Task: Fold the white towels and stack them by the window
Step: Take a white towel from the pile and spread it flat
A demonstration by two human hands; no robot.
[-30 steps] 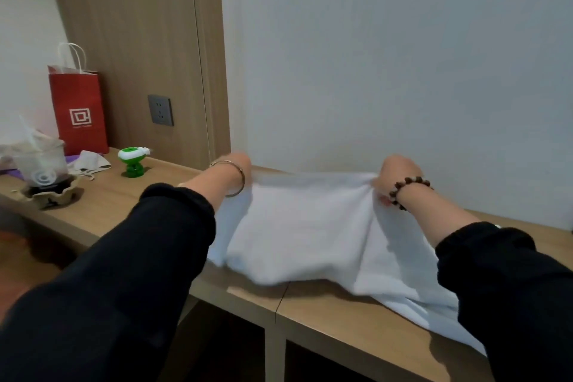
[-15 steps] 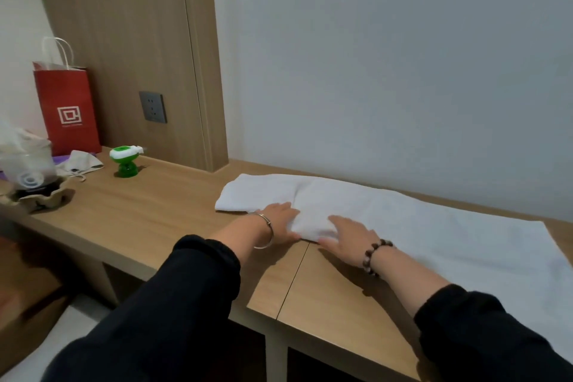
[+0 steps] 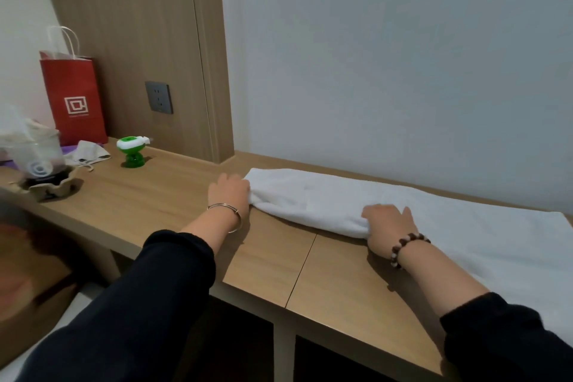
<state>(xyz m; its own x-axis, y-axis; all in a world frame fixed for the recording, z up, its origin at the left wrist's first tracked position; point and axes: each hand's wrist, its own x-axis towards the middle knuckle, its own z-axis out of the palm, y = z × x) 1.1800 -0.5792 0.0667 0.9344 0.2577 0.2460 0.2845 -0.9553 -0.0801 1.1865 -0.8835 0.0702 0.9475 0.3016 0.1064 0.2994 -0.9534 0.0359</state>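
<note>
A long white towel (image 3: 449, 226) lies along the wall on the wooden desk (image 3: 173, 195), its left part folded over into a thick roll. My left hand (image 3: 228, 195), with a thin metal bangle on the wrist, grips the towel's left end. My right hand (image 3: 389, 226), with a bead bracelet on the wrist, holds the near edge of the folded part, where the cloth bunches under its fingers. The towel's right end runs out of view under my right sleeve.
At the desk's left end stand a red paper bag (image 3: 74, 99), a green-and-white gadget (image 3: 133, 152), a crumpled cloth (image 3: 88, 153) and a clear container on a dark base (image 3: 34, 158). A wall socket (image 3: 158, 97) sits in the wood panel. A cardboard box (image 3: 28, 304) is on the floor, left.
The towel was held up in the air, then laid flat on the desk. My hands have since spread apart, left to the towel's end, right along its near edge.
</note>
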